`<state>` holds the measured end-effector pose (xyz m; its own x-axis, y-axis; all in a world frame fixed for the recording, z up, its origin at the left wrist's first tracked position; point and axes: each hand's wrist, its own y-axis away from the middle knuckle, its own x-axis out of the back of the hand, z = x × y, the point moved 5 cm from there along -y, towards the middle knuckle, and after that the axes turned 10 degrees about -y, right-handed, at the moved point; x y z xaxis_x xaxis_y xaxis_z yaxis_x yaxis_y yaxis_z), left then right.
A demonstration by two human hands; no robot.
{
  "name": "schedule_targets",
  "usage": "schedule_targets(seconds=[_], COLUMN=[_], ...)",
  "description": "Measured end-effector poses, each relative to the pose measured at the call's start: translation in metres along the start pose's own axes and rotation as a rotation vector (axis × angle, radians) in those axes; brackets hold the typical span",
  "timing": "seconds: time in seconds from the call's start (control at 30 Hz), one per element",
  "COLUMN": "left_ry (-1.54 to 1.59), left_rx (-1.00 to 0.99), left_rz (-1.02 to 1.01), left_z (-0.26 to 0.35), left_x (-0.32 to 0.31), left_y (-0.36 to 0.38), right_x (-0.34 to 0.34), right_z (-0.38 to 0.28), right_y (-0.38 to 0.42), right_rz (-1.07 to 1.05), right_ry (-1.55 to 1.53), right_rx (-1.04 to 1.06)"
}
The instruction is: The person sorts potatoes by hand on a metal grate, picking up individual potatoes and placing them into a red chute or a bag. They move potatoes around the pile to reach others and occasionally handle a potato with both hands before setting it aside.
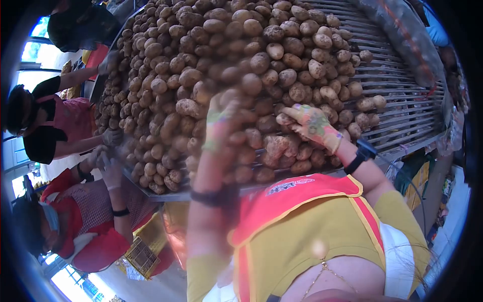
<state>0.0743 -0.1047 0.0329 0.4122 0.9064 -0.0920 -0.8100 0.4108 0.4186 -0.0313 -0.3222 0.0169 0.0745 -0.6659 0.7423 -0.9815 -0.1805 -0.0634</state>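
Note:
Brown, soil-marked potatoes point(191, 78) lie heaped over a slatted metal sorting table point(402, 108). My left hand point(220, 121), in a patterned glove, is over the middle of the heap. Motion smears its fingers, and I cannot make out whether it holds anything; a blurred potato point(251, 84) is just beyond it. My right hand point(314, 125), in a colourful patterned glove, is at the near right part of the heap. Its fingers and thumb close round a small potato point(285, 119). Beside it lies a lumpy potato point(276, 146).
Two co-workers stand along the left edge, their gloved hands point(111, 171) near the potatoes. Another person point(83, 22) is at the far left. A plastic-like grey sack point(402, 40) lies across the right-hand slats. A yellow crate point(142, 255) stands low at left.

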Motion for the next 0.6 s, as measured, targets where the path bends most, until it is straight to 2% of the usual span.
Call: schedule_targets(seconds=[0.07,0.1,0.17,0.27,0.3,0.33,0.4,0.43,0.5,0.57,0.6], left_ry=[-0.363,-0.497,-0.603,-0.675,-0.691,-0.703,-0.723,-0.728,-0.727,-0.697,-0.674], left_rx=[-0.02,-0.084,-0.057,0.015,0.03,0.044,0.059,0.064,0.072,0.072,0.068], left_rz=[-0.081,-0.178,-0.32,-0.46,-0.488,-0.515,-0.564,-0.587,-0.633,-0.667,-0.675], left_z=[0.016,0.001,-0.008,-0.013,-0.013,-0.014,-0.014,-0.015,-0.016,-0.016,-0.014], left_x=[-0.002,0.002,0.006,0.007,0.008,0.008,0.007,0.006,0.003,-0.004,-0.007], left_y=[-0.019,-0.039,-0.043,-0.047,-0.049,-0.052,-0.058,-0.06,-0.064,-0.068,-0.068], right_x=[0.008,0.009,0.008,0.014,0.015,0.024,0.038,0.041,0.049,0.037,0.02], right_z=[0.017,0.022,0.028,0.031,0.032,0.022,0.014,0.008,-0.027,-0.042,-0.046], right_y=[0.017,0.023,0.028,0.02,0.011,-0.003,-0.037,-0.064,-0.114,-0.164,-0.186], right_rz=[0.072,0.105,0.145,0.186,0.248,0.309,0.267,0.301,0.177,0.105,-0.003], right_ry=[-0.184,-0.211,-0.827,-1.444,-1.46,-1.474,-1.425,-1.332,-1.023,-0.471,-0.273], right_rx=[-0.107,-0.106,-0.414,-0.348,-0.357,-0.363,-0.311,-0.21,-0.311,-0.128,-0.129])
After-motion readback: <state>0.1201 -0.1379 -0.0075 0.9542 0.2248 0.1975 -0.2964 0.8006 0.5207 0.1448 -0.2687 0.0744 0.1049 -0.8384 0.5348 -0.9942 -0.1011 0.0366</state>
